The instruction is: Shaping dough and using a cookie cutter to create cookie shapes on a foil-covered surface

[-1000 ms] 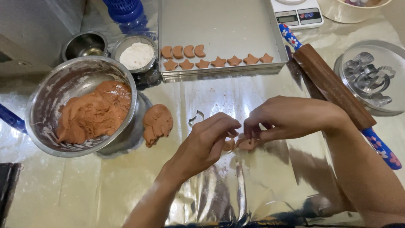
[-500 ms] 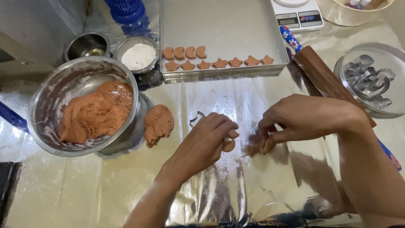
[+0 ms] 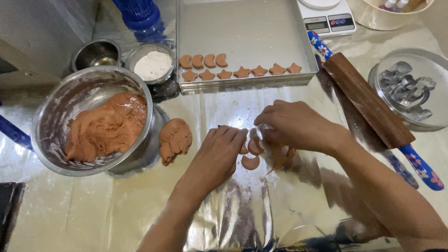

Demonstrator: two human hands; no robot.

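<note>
Grip of both hands, left hand (image 3: 219, 156) and right hand (image 3: 296, 126), palms down, pinches crescent dough pieces (image 3: 252, 154).

Both hands palm-down, left (image 3: 219, 156), right (image 3: 296, 126), fingertips nearly meeting.

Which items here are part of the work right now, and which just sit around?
In use: left hand, right hand, crescent dough pieces, baking tray, dough lump, dough bowl.
Idle: rolling pin, scale, flour cup.

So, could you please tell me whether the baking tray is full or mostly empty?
Mostly empty: the baking tray holds only two short rows of dough cut-outs along its near edge.
</note>
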